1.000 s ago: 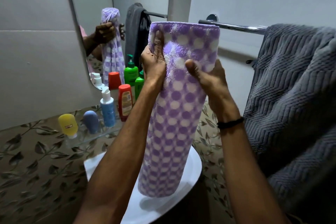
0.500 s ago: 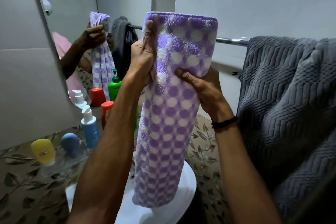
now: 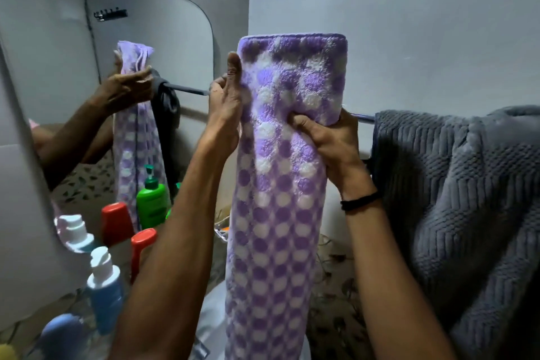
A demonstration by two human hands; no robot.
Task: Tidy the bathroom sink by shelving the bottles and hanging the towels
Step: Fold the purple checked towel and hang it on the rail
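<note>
My towel is purple with white dots, the hung towel plain grey with a woven chevron, the bottles green, blue and red-capped.

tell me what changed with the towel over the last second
Both hands, left hand and right hand, raised the purple towel so its folded top now stands above the rail. The right hand's fingers dug deeper into the cloth. Unchanged: both hands grip it, the grey towel hangs on the rail, and the bottles stand on the shelf.
</note>
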